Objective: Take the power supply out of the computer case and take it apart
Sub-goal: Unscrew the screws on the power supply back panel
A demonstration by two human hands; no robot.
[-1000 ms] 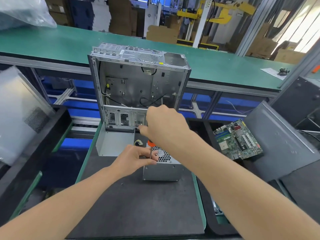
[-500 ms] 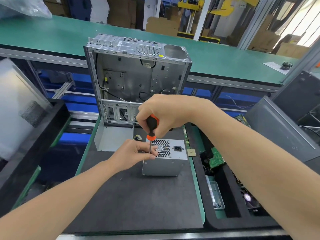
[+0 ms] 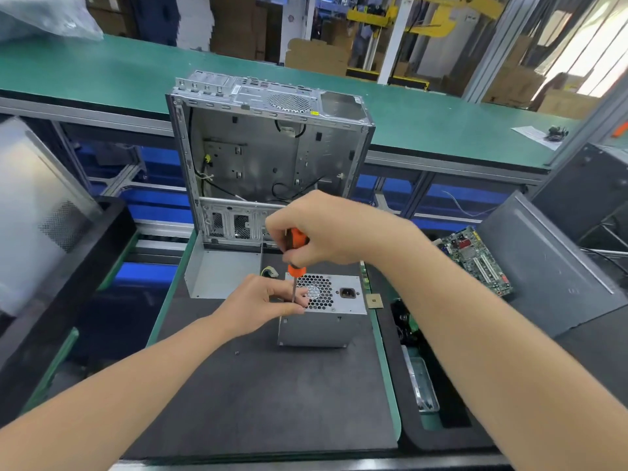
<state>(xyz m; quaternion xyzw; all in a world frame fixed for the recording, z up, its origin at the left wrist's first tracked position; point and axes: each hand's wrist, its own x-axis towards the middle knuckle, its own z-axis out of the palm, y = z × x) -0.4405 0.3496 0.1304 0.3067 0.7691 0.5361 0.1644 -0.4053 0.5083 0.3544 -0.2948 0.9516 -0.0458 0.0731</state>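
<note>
Power supply (image 3: pixel 321 326) out; cover-screw step. Right hand (image 3: pixel 326 229) grasps screwdriver (image 3: pixel 296 253), left hand (image 3: pixel 261 305) pinches its shaft. Next: seat tip, turn.

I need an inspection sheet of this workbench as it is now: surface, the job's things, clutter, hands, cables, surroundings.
Surface: dark mat; one small loose screw lies on it.
Job's things: power supply is out of the case and stands on the mat; open computer case stands upright behind it; screwdriver is upright over the supply's top.
Clutter: motherboard and small chip to the right; grey metal cover beside the supply, at the left.
Hands: right hand grips the orange handle; left hand pinches the shaft.
Cables: black cables inside the case; wire bundle behind the supply.
Surroundings: green conveyor belt; cardboard boxes beyond.
</note>
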